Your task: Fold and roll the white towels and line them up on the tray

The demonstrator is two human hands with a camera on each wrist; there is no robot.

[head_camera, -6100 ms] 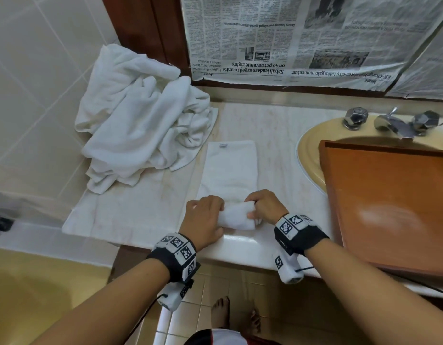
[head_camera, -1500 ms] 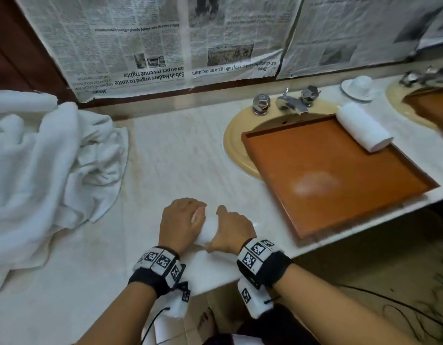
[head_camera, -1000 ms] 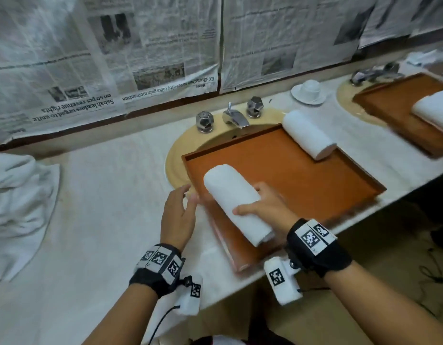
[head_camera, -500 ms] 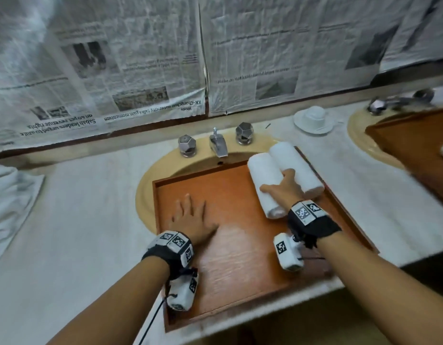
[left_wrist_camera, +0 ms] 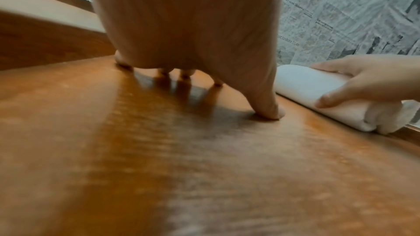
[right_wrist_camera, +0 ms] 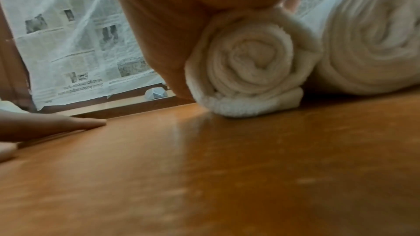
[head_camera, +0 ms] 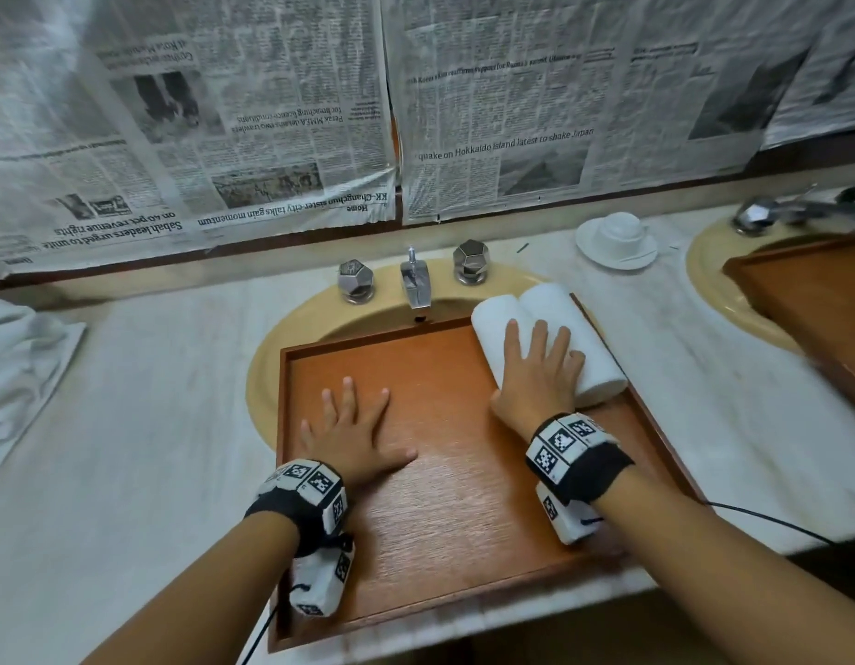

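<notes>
Two rolled white towels lie side by side, touching, along the right edge of the wooden tray (head_camera: 463,496). The left roll (head_camera: 492,328) and the right roll (head_camera: 593,357) run parallel, their far ends at the tray's back right corner. In the right wrist view both spiral ends face the camera, and the left roll's loose end is tucked underneath.

The right hand (head_camera: 535,371) rests on top of the left roll, fingers straight and spread, reaching across onto the right roll; the thumb lies against the left roll's side. It grips nothing.

The left hand (head_camera: 353,434) lies flat on the bare tray floor, fingers spread, fingertips and thumb touching the wood, holding nothing.

The tray sits over a yellow basin (head_camera: 272,357) set in a pale marble counter (head_camera: 128,424). A tap (head_camera: 415,285) stands behind it. A heap of unrolled towels (head_camera: 17,357) lies at the counter's far left. Newspaper sheets (head_camera: 272,112) cover the wall.
</notes>
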